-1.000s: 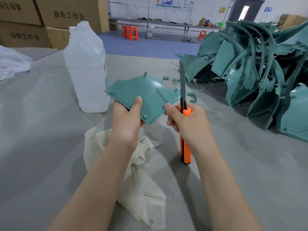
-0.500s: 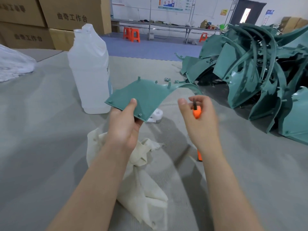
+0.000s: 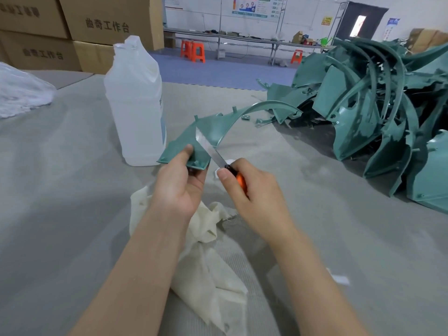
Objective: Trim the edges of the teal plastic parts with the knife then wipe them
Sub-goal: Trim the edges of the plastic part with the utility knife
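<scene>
Head view: left hand [image 3: 179,187] grips one teal part [image 3: 213,129] by its near corner, above the tabletop [image 3: 60,190]; right hand [image 3: 254,192] holds one knife [image 3: 208,146], blade against the part's edge. One cloth [image 3: 208,263], one bottle [image 3: 135,105], one tangled pile of teal parts [image 3: 388,117] at right, too tangled to count.
</scene>
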Motion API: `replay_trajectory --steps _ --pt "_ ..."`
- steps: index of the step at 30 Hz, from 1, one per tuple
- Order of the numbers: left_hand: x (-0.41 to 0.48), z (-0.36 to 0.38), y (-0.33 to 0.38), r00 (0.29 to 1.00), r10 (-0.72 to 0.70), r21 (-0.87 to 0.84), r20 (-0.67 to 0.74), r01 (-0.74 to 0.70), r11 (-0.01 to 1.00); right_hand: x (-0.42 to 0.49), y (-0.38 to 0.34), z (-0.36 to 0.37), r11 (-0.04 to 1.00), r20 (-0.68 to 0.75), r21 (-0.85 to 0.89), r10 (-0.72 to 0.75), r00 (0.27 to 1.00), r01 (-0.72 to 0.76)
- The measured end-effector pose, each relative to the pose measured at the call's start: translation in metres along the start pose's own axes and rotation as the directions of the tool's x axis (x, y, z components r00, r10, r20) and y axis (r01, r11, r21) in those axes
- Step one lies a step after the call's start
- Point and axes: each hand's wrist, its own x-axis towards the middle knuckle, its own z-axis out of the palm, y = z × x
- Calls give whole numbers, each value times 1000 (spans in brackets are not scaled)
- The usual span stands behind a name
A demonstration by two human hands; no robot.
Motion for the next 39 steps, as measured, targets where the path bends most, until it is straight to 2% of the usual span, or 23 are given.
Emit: replay_trajectory --steps 11,15,24,30,36,37,39 --pt "-1 1 2 997 -65 5 38 65 998 -1 0 3 994 -127 -107 7 992 -21" --pt "-3 3 0 996 -85 18 22 85 996 0 4 -1 998 -207 -39 41 977 -50" --pt "-1 1 0 995 -99 130 32 94 987 5 18 -11 988 -295 -36 132 947 -149" --pt "1 -2 2 991 -128 209 41 116 971 10 36 -32 942 -425 48 320 847 -331" --pt "5 -4 6 996 -82 158 33 76 985 15 52 -55 870 -501 139 474 724 -473" --pt "6 -4 6 998 -63 152 25 58 987 15 52 -57 866 -499 183 490 715 -466" --pt "6 -5 6 1000 -24 153 12 22 988 13 44 -57 823 -421 382 560 713 -420"
